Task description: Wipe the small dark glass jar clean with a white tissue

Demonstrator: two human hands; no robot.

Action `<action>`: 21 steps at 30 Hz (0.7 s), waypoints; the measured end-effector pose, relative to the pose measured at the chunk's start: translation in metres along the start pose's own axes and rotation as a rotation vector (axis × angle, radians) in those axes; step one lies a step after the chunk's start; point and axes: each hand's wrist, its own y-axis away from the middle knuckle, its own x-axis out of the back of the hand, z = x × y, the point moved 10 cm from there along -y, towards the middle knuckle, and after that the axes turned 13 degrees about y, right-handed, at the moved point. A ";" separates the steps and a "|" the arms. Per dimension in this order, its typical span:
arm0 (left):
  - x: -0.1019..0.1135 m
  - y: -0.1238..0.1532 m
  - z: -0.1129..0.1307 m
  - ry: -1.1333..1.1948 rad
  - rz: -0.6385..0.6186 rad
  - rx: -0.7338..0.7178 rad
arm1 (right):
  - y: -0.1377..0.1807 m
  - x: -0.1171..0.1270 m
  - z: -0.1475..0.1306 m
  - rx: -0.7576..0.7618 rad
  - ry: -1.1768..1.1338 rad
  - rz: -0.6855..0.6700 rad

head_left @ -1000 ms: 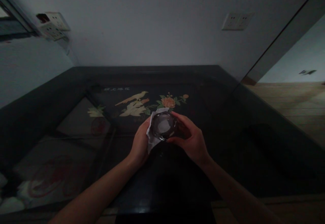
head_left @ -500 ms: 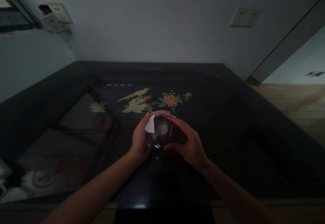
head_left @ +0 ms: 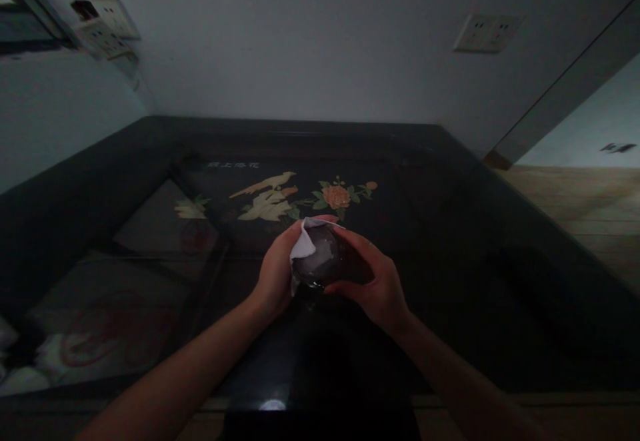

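Between my hands, above the dark table (head_left: 320, 354), is a round, see-through glass (head_left: 324, 261) with a shiny lower rim. A white tissue (head_left: 303, 246) lies along its left side and far edge. My left hand (head_left: 273, 266) is closed around the left side, pressing the tissue to the glass; its fingertips reach behind the far edge. Curved around the right side, my right hand (head_left: 376, 282) has its thumb at the near rim and its fingers at the far edge. Dim light hides whether the glass rests on the tabletop.
A bird picture (head_left: 267, 198) and an orange flower picture (head_left: 337, 196) decorate the glossy table. Pale papers or panels with red marks (head_left: 107, 324) show at left. Wall sockets (head_left: 489, 32) are on the wall behind, and wooden floor (head_left: 595, 208) lies to the right.
The tissue has shifted slightly on the glass, its fold now lying further right and a piece hanging lower by my left palm. Both hands keep their hold.
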 end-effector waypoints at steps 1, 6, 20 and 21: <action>-0.004 -0.002 -0.001 -0.004 -0.038 0.037 | 0.000 -0.001 -0.001 0.006 -0.004 -0.009; 0.012 0.002 -0.003 0.116 0.129 -0.060 | -0.001 0.004 -0.001 0.034 0.080 0.030; 0.018 -0.004 0.000 0.089 0.149 -0.028 | 0.001 -0.005 0.004 -0.071 -0.039 -0.030; 0.018 -0.004 -0.001 0.108 0.151 -0.022 | 0.002 -0.005 0.003 -0.065 -0.033 -0.028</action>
